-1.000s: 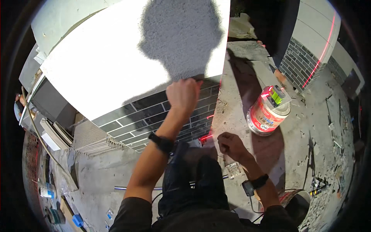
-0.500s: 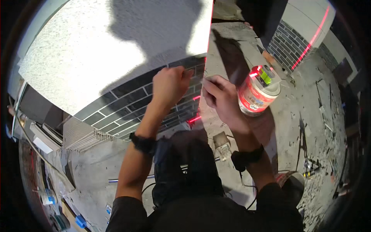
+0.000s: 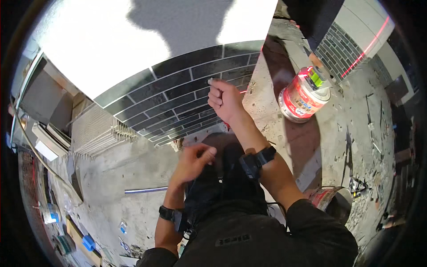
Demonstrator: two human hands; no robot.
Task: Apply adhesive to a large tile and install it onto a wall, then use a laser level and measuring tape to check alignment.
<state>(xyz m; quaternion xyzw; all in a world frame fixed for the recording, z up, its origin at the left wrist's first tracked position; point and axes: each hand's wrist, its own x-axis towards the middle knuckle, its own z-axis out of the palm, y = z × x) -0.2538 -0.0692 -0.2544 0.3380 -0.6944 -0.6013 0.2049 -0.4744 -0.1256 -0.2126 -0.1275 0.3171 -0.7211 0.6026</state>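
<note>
From where I stand, the right hand is the one up at the work: fingers curled in, thumb and forefinger brought narrowly together, their tips aimed left and far. Something small and pale shows at those tips; it could be a little piece or just a lit fingertip, and I can't be sure from here. The left hand hangs nearer the body, over the dark trousers, loosely bent with its thumb apart; its palm is turned away, so I can't tell whether it holds anything.

Just beyond the right hand, spreading mostly to its left, is the band of dark tiles on the lower wall. Each tile's long axis runs left to right, with pale joints between, so the right hand sits across the rows, towards the right end of the band, and is clearly the nearer of the two. Whether its tips touch the tile face, I can't say.

Farther out, the white wall rises above the tiles. To the right stands a red-and-white bucket with a green-marked laser level on top; well to the left lean ridged panels.
</note>
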